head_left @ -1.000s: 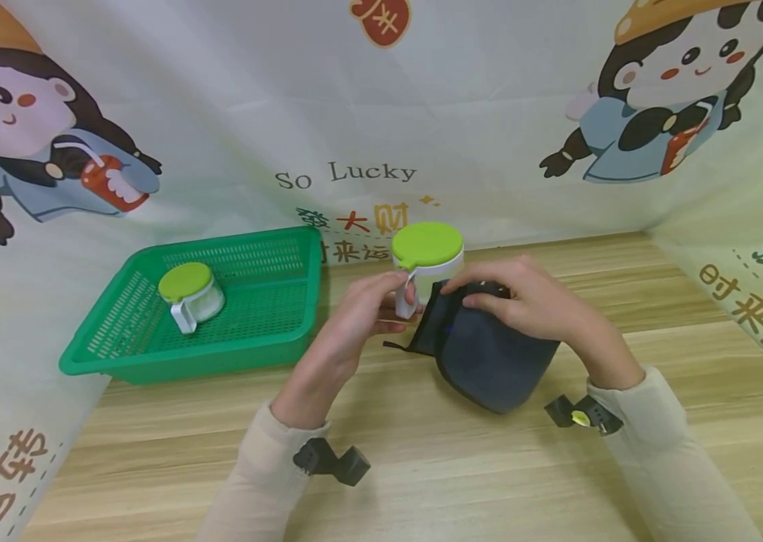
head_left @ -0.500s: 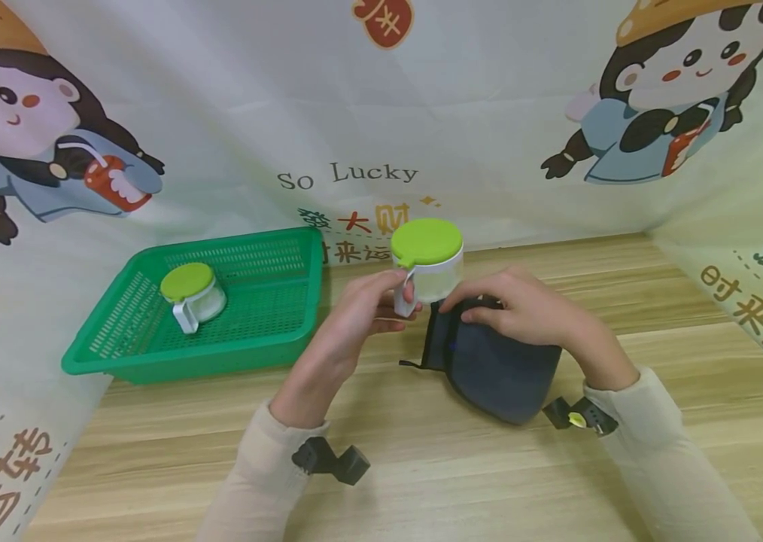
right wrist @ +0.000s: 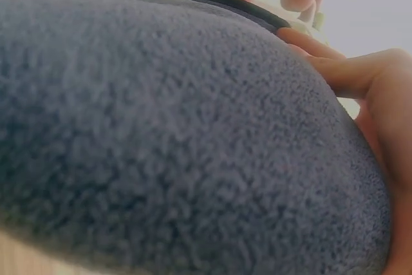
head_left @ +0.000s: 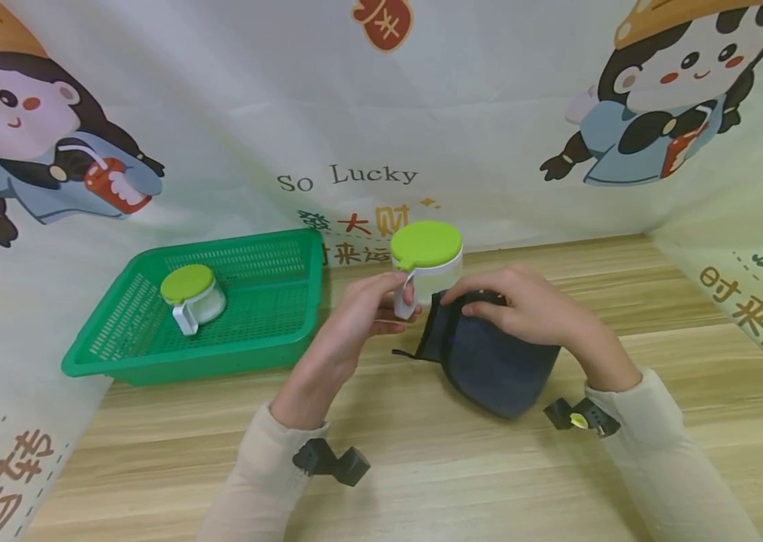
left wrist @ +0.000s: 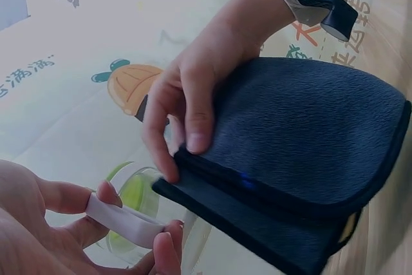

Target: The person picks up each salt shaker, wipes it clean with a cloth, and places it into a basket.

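Observation:
A clear seasoning jar (head_left: pixel 426 245) with a lime-green lid and white handle is held upright near the back wall. My left hand (head_left: pixel 349 324) grips it by the handle (left wrist: pixel 125 221), fingers and thumb round it. Pinched at its top edge by my right hand (head_left: pixel 527 305), a folded dark blue-grey cloth (head_left: pixel 498 365) with black edging and a small loop hangs at the jar's right side. The cloth's upper corner overlaps the jar's lower wall in the head view. In the right wrist view the fuzzy cloth (right wrist: pixel 180 133) fills most of the frame.
On the left stands a green plastic basket (head_left: pixel 212 369) with slotted walls. Inside it rests a second jar (head_left: pixel 199 301) with the same green lid and white handle. A wood-grain table (head_left: pixel 422 489) lies below, with a printed white curtain (head_left: pixel 510 90) behind.
The cloth moved down and right along the jar, then back up a little. The jar rose slightly and came down again. Both hands kept their hold.

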Demonstrator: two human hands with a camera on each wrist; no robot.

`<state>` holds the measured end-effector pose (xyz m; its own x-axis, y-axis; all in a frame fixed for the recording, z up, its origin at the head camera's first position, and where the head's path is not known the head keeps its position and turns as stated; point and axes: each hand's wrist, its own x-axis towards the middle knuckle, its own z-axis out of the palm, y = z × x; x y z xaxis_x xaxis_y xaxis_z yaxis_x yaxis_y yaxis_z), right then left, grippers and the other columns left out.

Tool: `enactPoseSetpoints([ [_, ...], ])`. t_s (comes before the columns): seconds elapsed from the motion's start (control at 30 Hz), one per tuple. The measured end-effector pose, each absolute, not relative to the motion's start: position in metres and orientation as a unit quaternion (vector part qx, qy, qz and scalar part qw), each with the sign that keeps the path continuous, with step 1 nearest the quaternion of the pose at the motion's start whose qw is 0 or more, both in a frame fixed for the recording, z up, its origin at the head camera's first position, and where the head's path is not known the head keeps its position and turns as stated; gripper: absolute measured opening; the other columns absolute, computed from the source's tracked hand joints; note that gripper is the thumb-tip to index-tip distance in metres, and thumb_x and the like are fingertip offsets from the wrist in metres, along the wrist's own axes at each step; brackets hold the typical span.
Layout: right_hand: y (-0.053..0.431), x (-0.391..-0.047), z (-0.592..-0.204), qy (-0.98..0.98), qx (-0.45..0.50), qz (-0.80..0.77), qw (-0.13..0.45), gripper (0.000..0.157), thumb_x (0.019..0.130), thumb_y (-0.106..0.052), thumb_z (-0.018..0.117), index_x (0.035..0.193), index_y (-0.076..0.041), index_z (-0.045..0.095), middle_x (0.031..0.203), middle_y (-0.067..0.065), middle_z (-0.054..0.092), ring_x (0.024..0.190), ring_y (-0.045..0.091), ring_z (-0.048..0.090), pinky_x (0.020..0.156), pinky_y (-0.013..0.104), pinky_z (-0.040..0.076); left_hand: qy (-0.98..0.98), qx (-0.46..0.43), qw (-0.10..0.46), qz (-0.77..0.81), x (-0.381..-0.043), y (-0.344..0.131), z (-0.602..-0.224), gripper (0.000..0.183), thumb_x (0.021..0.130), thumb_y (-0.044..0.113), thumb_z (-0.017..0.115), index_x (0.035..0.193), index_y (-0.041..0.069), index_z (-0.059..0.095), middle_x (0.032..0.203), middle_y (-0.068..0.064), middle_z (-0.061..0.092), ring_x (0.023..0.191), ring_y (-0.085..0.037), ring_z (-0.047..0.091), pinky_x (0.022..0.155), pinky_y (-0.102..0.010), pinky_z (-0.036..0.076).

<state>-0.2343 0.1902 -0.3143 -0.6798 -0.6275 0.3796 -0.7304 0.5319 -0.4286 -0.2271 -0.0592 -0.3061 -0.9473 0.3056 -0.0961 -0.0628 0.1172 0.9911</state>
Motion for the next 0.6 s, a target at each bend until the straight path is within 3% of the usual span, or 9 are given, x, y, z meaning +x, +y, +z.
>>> enactPoseSetpoints([
  [0.3,0.1952,-0.2352,-0.3096,-0.844,0.408,0.319,0.139,0.028,0.095,-0.001,0.070,0.118,-0.015,0.076,0.115,0.000,0.078,0.100,0.009,0.070,0.082,0.026,0.054,0.730,0.081,0.146,0.663,-0.2278,-0.0566,-0.3044,0.033,0.107,0.032,0.048,0.083,0.014,0.061,0.087,-0.001,0.066,0.091,-0.018,0.069,0.080,-0.030,0.055],
  [0.6,0.1950,-0.2350,-0.3116,-0.868,0.388,0.299,0.075,0.027,0.096,-0.006,0.070,0.118,-0.021,0.076,0.116,-0.006,0.077,0.103,0.011,0.071,0.086,0.034,0.057,0.728,0.087,0.142,0.665,-0.2266,-0.0581,-0.3067,0.033,0.107,0.034,0.048,0.084,0.014,0.061,0.092,-0.006,0.072,0.086,-0.019,0.069,0.081,-0.032,0.056],
])
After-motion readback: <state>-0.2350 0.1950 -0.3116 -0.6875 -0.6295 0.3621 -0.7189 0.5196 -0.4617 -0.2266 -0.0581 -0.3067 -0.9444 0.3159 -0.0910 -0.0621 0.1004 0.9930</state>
